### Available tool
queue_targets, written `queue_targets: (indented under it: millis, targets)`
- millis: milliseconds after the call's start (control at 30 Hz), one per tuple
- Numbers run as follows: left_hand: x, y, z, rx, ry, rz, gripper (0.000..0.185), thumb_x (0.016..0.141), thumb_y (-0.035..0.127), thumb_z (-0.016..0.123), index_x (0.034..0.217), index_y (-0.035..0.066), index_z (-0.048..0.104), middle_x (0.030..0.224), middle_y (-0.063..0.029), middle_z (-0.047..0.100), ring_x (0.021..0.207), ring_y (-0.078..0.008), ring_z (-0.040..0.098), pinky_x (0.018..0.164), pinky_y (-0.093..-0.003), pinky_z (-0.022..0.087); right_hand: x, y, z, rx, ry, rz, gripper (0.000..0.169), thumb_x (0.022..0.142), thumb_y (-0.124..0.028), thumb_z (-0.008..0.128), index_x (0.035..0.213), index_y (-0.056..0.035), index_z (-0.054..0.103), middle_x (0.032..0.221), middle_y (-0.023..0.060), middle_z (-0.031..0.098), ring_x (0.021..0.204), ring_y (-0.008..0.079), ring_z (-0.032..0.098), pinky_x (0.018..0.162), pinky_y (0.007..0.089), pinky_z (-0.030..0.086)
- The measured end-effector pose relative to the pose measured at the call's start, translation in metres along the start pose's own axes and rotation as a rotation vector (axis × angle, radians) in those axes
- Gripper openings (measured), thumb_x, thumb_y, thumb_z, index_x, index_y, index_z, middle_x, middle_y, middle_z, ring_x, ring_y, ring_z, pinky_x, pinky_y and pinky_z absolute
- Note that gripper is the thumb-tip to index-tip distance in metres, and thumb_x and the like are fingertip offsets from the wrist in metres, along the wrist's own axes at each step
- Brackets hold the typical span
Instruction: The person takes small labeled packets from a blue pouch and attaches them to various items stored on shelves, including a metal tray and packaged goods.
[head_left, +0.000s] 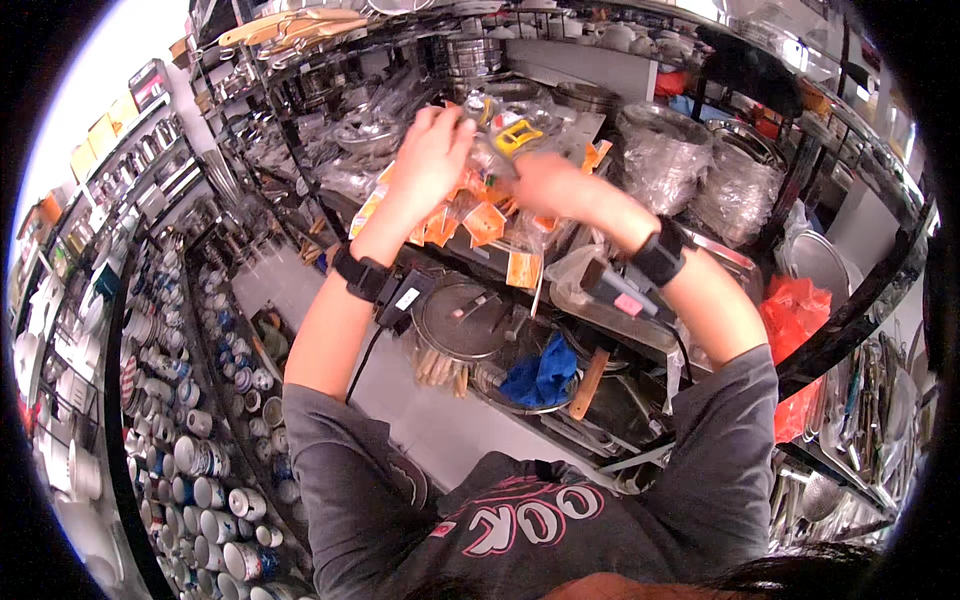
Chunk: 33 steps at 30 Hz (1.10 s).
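Note:
Both my hands are over a shelf heaped with small packaged goods that bear orange cards (484, 223). My left hand (435, 154) is at the left of the heap, back of the hand up, its fingers bent over clear plastic packaging; whether it grips anything is hidden. My right hand (547, 184) is blurred by motion at the right of the heap, close to a dark, shiny item (495, 161) that is too blurred to name. Just beyond it lies a yellow plastic item (517, 137) among clear wrapping.
Plastic-wrapped stacks of round metal pans (664, 161) stand to the right. Below are a round metal lid (461, 321), a blue cloth (541, 375) and a wooden handle (589, 384). Rows of ceramic cups (214, 495) fill the left shelves. A red plastic bag (795, 319) hangs by the right rack post.

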<state>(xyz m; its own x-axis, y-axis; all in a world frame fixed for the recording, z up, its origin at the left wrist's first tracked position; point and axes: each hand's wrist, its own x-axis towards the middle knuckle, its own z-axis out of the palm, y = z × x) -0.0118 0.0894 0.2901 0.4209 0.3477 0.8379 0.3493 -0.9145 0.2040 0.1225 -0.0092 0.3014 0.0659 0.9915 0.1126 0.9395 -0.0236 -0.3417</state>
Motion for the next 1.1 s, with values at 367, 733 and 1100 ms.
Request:
queue_targets:
  millis: [367,733,1100]
  targets:
    - [0.051,-0.026,0.051,0.088,-0.291,0.175,0.042,0.088,0.029,0.034,0.117,-0.001,0.04,0.118,-0.0179,0.043,0.109,-0.032,0.042,0.092,-0.0384,0.033,0.169,0.126,-0.029,0.449,0.038,-0.189,0.014,0.075,-0.016,0.053,0.08,-0.0056,0.06,0.078,0.0058,0.055,0.068,0.0177,0.055,0.058,0.0328,0.049]
    - [0.03,-0.074,0.06,0.171,-0.396,0.194,0.043,0.083,0.034,0.045,0.116,0.006,0.045,0.109,-0.0172,0.048,0.103,-0.0325,0.046,0.086,-0.0395,0.037,0.146,0.065,-0.015,-0.243,0.09,0.029,0.028,0.07,-0.021,0.047,0.081,0.0011,0.06,0.079,0.0141,0.061,0.071,0.025,0.057,0.061,0.0392,0.046]
    - [0.021,-0.011,0.041,0.159,-0.179,0.281,0.042,0.082,0.026,0.047,0.116,0.001,0.042,0.114,-0.0174,0.046,0.105,-0.0332,0.044,0.09,-0.0395,0.035,0.107,0.095,-0.025,-0.034,0.097,-0.055,0.029,0.079,-0.021,0.045,0.099,-0.0027,0.056,0.091,0.0098,0.059,0.083,0.0198,0.052,0.076,0.0329,0.04]
